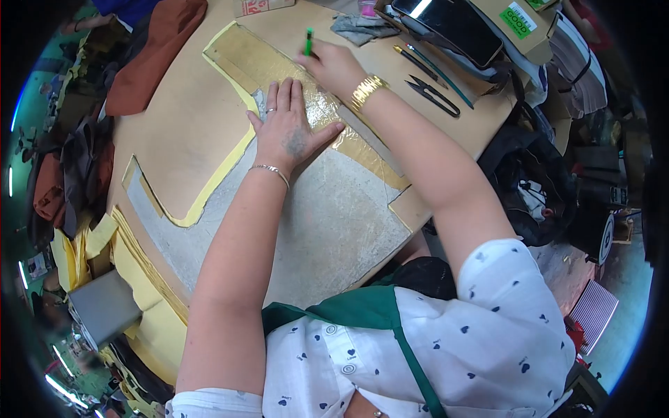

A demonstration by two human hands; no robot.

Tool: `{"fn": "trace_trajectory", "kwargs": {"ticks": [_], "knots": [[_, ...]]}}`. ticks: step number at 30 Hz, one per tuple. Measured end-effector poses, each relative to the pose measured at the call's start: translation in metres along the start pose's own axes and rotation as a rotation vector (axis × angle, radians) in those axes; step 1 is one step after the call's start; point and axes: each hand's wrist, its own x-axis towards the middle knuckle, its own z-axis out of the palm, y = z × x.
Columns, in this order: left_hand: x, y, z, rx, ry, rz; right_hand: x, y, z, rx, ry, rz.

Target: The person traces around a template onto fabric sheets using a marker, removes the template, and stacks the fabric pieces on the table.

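My left hand (289, 129) lies flat with its fingers stretched out, pressing on a large grey pattern template (327, 216). Brown, shiny tape covers the template's upper arm. Under its curved edge, a strip of yellow sheet (240, 155) shows. Farther up, my right hand (336, 67) is closed round a green pen (308, 43), held upright at the template's far right edge. The pen's tip is hidden, so I cannot tell whether it touches.
Thread snips (432, 96) and two pencil-like tools lie at the right, near a dark phone (449, 31) and a box (519, 28). Brown fabric (157, 56) is at upper left. Folded yellow sheets (143, 272) sit at lower left. A black bag (536, 167) hangs beyond the right edge.
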Motion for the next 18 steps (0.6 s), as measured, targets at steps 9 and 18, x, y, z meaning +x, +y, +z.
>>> {"fn": "trace_trajectory", "kwargs": {"ticks": [9, 18], "knots": [[-0.002, 0.001, 0.000, 0.028, 0.025, -0.012, -0.114, -0.029, -0.072, -0.185, -0.128, 0.034], [-0.001, 0.003, 0.002, 0.073, 0.019, 0.004, -0.047, -0.006, -0.029, -0.074, -0.022, -0.118]]}}
